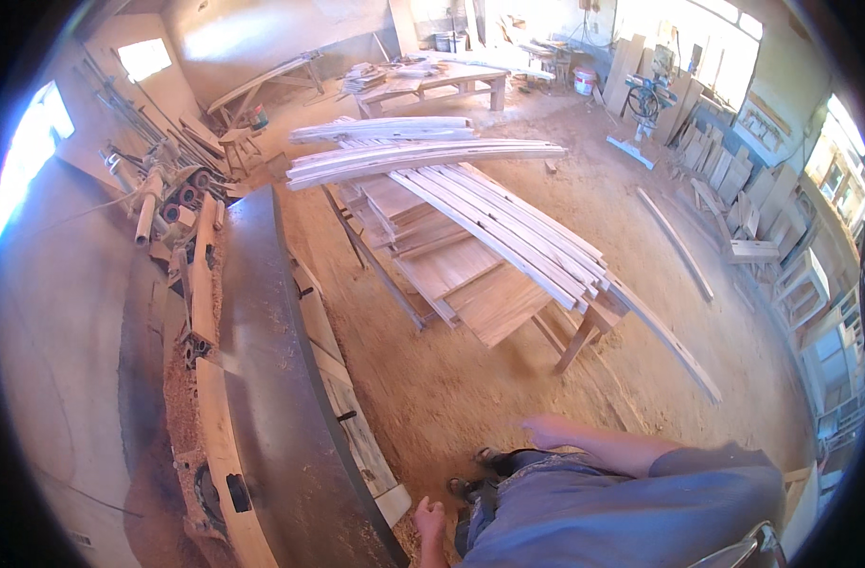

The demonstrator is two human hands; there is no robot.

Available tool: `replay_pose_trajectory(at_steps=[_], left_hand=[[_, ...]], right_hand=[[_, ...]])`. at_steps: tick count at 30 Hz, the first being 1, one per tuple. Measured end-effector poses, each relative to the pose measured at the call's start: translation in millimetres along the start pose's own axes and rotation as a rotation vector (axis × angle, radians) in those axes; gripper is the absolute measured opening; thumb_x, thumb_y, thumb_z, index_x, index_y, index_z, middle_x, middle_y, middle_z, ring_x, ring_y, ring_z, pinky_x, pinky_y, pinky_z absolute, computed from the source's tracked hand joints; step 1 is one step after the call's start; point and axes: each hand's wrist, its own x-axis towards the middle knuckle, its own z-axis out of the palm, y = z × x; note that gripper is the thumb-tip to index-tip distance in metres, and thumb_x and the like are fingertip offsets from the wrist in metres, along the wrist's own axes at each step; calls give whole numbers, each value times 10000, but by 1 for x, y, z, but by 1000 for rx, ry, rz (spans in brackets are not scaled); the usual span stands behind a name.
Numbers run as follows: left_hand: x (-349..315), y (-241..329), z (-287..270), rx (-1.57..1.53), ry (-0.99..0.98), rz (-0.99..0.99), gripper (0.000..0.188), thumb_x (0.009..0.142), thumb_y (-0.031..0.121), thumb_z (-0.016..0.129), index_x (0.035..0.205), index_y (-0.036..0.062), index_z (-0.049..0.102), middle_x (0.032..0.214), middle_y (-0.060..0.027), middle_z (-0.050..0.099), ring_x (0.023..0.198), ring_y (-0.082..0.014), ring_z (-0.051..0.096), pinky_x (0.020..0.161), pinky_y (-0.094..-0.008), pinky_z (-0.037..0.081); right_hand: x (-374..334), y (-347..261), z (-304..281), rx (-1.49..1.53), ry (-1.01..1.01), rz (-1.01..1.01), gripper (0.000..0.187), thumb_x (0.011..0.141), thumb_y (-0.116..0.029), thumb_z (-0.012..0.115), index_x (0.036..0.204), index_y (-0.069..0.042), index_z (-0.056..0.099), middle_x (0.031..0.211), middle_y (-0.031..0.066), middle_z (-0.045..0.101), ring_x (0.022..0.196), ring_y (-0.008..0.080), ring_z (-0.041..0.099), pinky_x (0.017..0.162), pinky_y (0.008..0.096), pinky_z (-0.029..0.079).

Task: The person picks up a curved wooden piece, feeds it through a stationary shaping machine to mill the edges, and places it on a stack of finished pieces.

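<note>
My left hand (429,518) hangs low beside the long dark metal bed (271,379) of a woodworking machine. Its fingers look curled, and nothing shows in them. Out over the sawdust-covered floor, my right hand (543,432) is held in front of my body, touching nothing that I can see; its fingers are too blurred to make out. A pale wooden board (356,445) with dark slots runs along the machine's near side. Ahead, a wooden trestle (584,331) bears stacked boards (499,298) and several long pale strips (508,222).
Along the machine's left side runs a wooden fence (226,454) amid shavings. More strips (423,161) lie crosswise on the stack. A low workbench (451,80) stands at the back. One long strip (674,241) lies on the floor at right, near leaning offcuts (726,170) and a wheeled machine (650,99).
</note>
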Motion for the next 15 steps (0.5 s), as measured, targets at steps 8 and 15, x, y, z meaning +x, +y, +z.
replay_pose_trajectory(at_steps=[8,15], left_hand=[[10,38,-2,125,-118,57,574,805,176,670,1294,-105,563,1050,-206,714,954,-240,691,867,-343,532],[109,67,-4,143,-141,186,559,831,138,659,1325,-92,533,1064,-197,715,952,-244,691,864,-348,534]], right_hand=[[15,0,57,21,-153,-184,562,785,-169,621,1344,-128,575,1147,218,669,1071,395,641,901,491,519],[51,-38,-34,139,-67,11,491,819,-164,619,1299,-67,595,1143,241,664,1051,420,630,905,491,506]])
